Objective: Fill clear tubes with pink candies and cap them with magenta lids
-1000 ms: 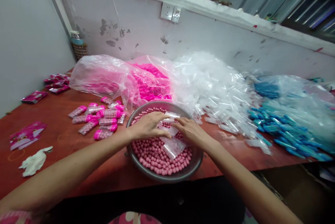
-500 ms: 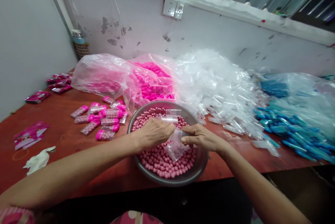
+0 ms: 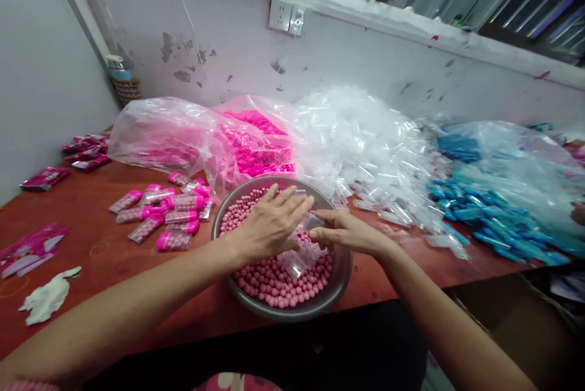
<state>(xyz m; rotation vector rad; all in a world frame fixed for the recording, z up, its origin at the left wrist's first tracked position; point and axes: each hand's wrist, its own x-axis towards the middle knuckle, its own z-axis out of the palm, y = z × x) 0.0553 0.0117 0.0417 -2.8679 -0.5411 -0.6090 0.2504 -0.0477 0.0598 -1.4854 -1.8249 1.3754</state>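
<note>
So both hands are over the bowl (image 3: 340, 275), which is full of pink beads (image 3: 274, 293). Left hand (image 3: 276, 220) has its fingers stretched out, not gripping anything I can make out, though its palm side is hidden. Right hand (image 3: 345, 232) has thumb and index bent near the clear tubes (image 3: 299, 266) lying on the beads — can't tell if it's pinching one.

What could bite here: the beads are round and loose, so a knock from either wrist on the rim could send some rolling over the desk (image 3: 379, 278). The bowl looks close to the desk's near edge too, so a hard push toward the body might tip it. Clear tubes are slick and overlapping — easy to fumble or grab two. The capped tubes (image 3: 185, 202) sit left of the bowl, so a careless elbow or sleeve could scatter them.
</note>
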